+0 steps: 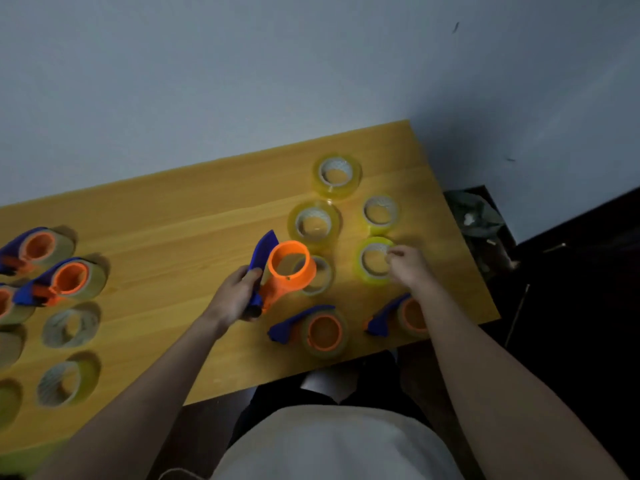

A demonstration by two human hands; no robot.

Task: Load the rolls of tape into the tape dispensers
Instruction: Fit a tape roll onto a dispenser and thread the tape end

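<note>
Landmark for these notes: the empty dispenser (277,275) held up over the middle of the wooden table (180,216).

Far left of it, at the table's left edge, I see two loaded dispensers (60,278), blue handles, orange hubs, tape already seated. Nearer me on that side lie two loose rolls (69,329) tipped on edge; more shapes sit cut off by the frame edge.

Left hand (239,297) grips the empty dispenser by its blue handle, fingers wrapped round it, the orange hub ring tilted up toward me. A clear roll (320,275) lies flat, partly hidden behind the hub.

Below and right of the landmark, near the table's front edge, two more loaded dispensers (318,329).

Right of it, the right hand (408,266) pinches the rim of a yellow-green tape roll (372,261), fingers curled; motion blur hides whether the roll is off the table. Beyond the landmark, three more rolls (337,174) lie flat.
</note>
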